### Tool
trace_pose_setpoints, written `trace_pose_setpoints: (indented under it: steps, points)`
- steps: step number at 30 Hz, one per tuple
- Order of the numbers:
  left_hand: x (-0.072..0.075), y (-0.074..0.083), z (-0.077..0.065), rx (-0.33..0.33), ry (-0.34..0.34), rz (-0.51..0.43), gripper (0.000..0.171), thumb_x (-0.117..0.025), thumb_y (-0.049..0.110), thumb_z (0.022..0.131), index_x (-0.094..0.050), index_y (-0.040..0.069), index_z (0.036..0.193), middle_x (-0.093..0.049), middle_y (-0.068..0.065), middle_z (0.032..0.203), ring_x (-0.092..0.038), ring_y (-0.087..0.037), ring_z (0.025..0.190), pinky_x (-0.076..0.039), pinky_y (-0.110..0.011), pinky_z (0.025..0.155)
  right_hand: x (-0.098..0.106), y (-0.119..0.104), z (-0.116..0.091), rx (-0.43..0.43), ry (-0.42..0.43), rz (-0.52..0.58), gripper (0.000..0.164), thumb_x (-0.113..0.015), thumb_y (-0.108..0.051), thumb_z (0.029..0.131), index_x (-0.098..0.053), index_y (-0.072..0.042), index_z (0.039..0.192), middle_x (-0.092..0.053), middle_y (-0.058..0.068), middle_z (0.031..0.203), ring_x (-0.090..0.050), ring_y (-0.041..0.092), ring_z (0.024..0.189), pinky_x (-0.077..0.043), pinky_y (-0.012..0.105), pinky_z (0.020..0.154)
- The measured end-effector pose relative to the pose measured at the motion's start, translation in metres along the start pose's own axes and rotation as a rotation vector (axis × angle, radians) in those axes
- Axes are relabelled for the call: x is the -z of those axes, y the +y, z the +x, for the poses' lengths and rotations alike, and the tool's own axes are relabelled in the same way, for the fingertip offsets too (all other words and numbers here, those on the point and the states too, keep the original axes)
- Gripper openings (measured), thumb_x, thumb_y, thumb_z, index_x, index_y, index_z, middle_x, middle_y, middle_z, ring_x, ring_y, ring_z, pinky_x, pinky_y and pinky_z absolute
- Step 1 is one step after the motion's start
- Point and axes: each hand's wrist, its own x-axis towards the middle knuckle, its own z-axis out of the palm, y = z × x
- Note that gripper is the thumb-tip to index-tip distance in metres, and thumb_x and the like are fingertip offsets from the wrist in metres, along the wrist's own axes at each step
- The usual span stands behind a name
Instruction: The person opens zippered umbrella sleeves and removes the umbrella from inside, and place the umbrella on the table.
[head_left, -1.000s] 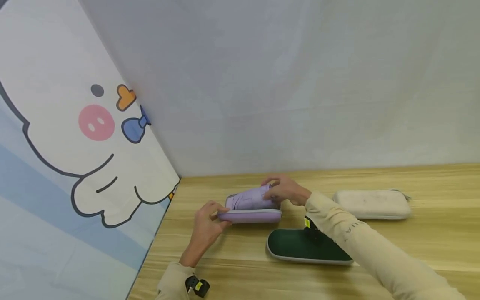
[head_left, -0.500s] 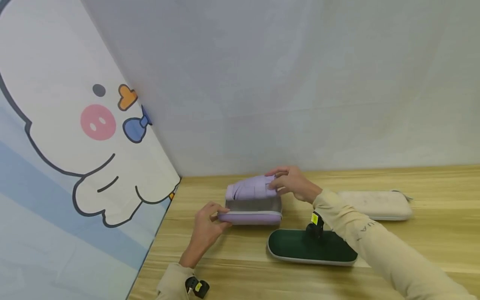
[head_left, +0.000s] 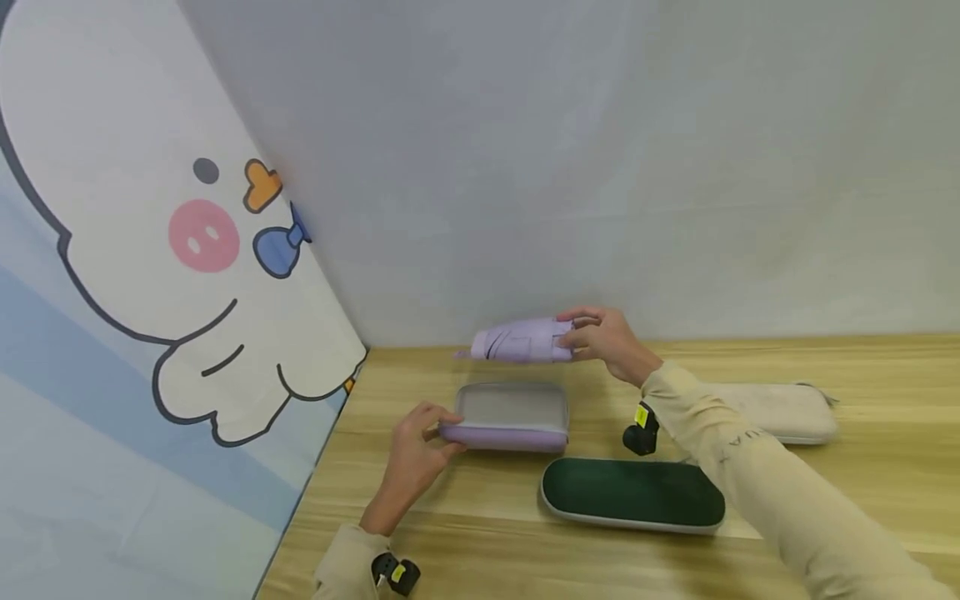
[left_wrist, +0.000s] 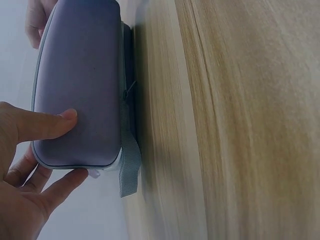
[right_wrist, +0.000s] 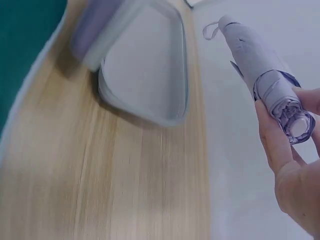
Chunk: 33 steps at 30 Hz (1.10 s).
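Note:
A folded lilac umbrella point(head_left: 521, 342) is held in the air by my right hand point(head_left: 611, 343), which grips its right end between thumb and fingers. Its wrist loop dangles from the far end in the right wrist view, where the rolled umbrella point(right_wrist: 260, 65) shows whole. Below it lies an open lilac zip case point(head_left: 510, 440) with a bare grey inside point(right_wrist: 147, 60). My left hand point(head_left: 420, 446) pinches the left end of the case's raised lid. In the left wrist view, the thumb presses the lid's outer face point(left_wrist: 80, 85), and a grey strap point(left_wrist: 129, 165) hangs from its edge.
A dark green case point(head_left: 633, 493) lies in front, right of the lilac one. Partly behind my right sleeve rests a cream case point(head_left: 780, 410). A pale cloth wall point(head_left: 600, 167) stands along the table's back edge, with a cartoon-printed sheet point(head_left: 135, 275) at the left.
My right hand has lifted the umbrella out of the lilac case, moving up, back and slightly right. The case's inside has come into view. My left hand keeps its hold on the lid.

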Motion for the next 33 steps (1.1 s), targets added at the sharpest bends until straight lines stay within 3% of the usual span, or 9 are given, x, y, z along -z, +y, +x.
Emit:
trace_pose_setpoints:
  steps: [3,12,24,29,33]
  points:
    - [0.000,-0.002,0.000,0.004,0.005,-0.001,0.030,-0.075,-0.023,0.062,-0.068,-0.010,0.088,-0.058,-0.023,0.089,-0.060,-0.037,0.090,-0.054,-0.043,0.075,0.001,0.002,0.003,-0.008,0.013,0.006,0.046,-0.064,0.009,0.080,-0.052,0.011,0.125,-0.052,0.026,0.118,-0.063,0.023,0.084,-0.054,0.038,0.077]
    - [-0.006,-0.041,-0.003,0.038,0.033,0.030,0.035,-0.079,-0.019,0.060,-0.072,0.001,0.088,-0.060,-0.010,0.091,-0.060,-0.028,0.092,-0.054,-0.039,0.077,-0.006,0.013,0.009,-0.048,0.049,-0.055,0.044,-0.061,0.013,0.079,-0.052,0.013,0.122,-0.051,0.026,0.116,-0.059,0.025,0.086,-0.054,0.037,0.077]
    - [-0.005,-0.045,-0.004,0.020,0.004,0.080,0.033,-0.078,-0.018,0.061,-0.071,0.005,0.084,-0.061,-0.006,0.089,-0.061,-0.025,0.090,-0.054,-0.037,0.076,-0.008,0.031,0.016,-0.046,0.077,-0.136,0.040,-0.060,0.012,0.079,-0.053,0.015,0.118,-0.053,0.026,0.112,-0.059,0.025,0.083,-0.055,0.039,0.074]
    - [-0.003,-0.047,-0.004,0.021,0.000,0.105,0.034,-0.078,-0.018,0.061,-0.071,0.005,0.085,-0.060,-0.006,0.089,-0.061,-0.025,0.090,-0.054,-0.037,0.077,-0.013,0.033,0.017,-0.005,0.081,-0.177,0.037,-0.061,0.010,0.080,-0.054,0.016,0.116,-0.055,0.024,0.107,-0.058,0.017,0.075,-0.054,0.031,0.067]
    - [-0.002,-0.047,-0.004,0.022,0.007,0.121,0.033,-0.079,-0.017,0.061,-0.072,0.005,0.085,-0.060,-0.006,0.089,-0.062,-0.024,0.090,-0.054,-0.036,0.077,-0.016,0.035,0.019,0.011,0.066,-0.199,0.043,-0.053,0.015,0.077,-0.052,0.017,0.120,-0.054,0.030,0.113,-0.055,0.021,0.081,-0.051,0.025,0.063]
